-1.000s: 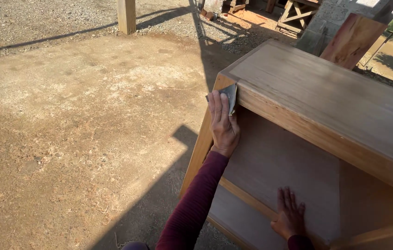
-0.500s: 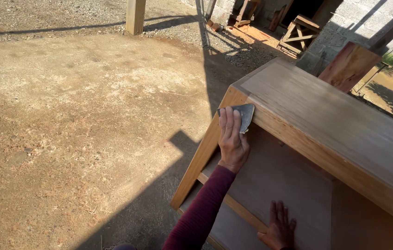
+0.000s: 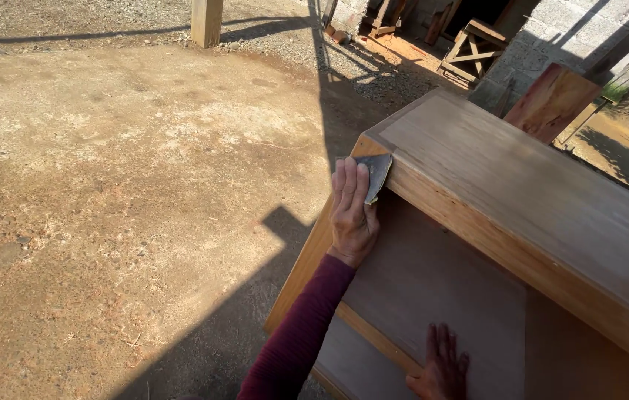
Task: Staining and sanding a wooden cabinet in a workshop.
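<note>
I have the left hand (image 3: 353,215) up near the centre of the view, fingers flat and closed over a small grey sheet of sandpaper (image 3: 376,175), pressing it against the front corner of the wooden cabinet (image 3: 522,192), right where the top panel meets the side post. The sandpaper sits at about twelve o'clock from the palm, peeking out past the fingertips. The right hand (image 3: 442,364) is down at six o'clock in the frame, spread wide and flat on the recessed inner panel (image 3: 433,285), holding nothing; as I read it, it is bracing. The cabinet lies tilted, its broad top running off toward three o'clock. As for progress, I judge the sanding to be partway: the top surface looks pale and dull, with a dusty, scuffed cast along the grain, which suggests it is already rubbed down, while the front edge rail (image 3: 522,255) below it reads warmer and more orange, so I would take that as less worked or untouched. The corner under the paper is the spot in hand. I cannot tell the condition of the far sides. Beyond, at ten o'clock, lies bare dirt ground (image 3: 107,185) with a wooden post (image 3: 207,21) standing at eleven o'clock, and a wooden frame (image 3: 477,48) near one o'clock.
</note>
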